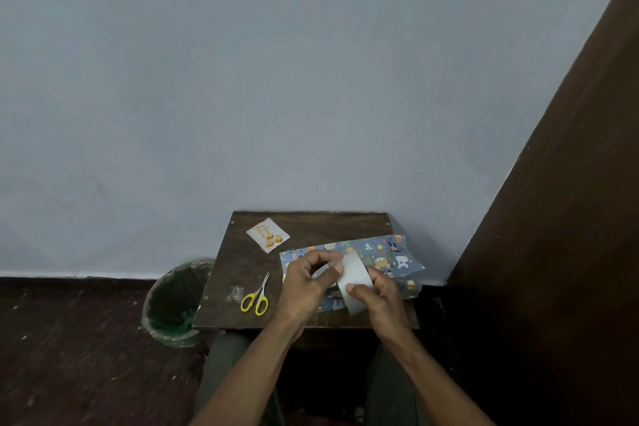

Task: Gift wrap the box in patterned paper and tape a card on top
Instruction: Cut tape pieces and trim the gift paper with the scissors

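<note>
Two bare forearms reach up from the bottom of the frame to a small dark wooden table (242, 252) set against a pale blue wall. Left hand (304, 282) has its fingers curled, fingertips pinching the upper left edge of a wide strip of pale tape (351, 282). Right hand (377, 294) grips the same strip lower down, thumb pressed on its face, so the tape stretches between both hands just above the patterned paper (387, 254). That paper, blue-grey with cartoon animals, lies across the right half of the table, covering whatever sits under it; I cannot make out the box itself. Upper left on the table lies a small white card (268, 234) with gold balloons. Yellow-handled scissors (257, 294) rest left of the hands, closed. Lower left, beside the table, stands a green-lined bin (173, 301).
</note>
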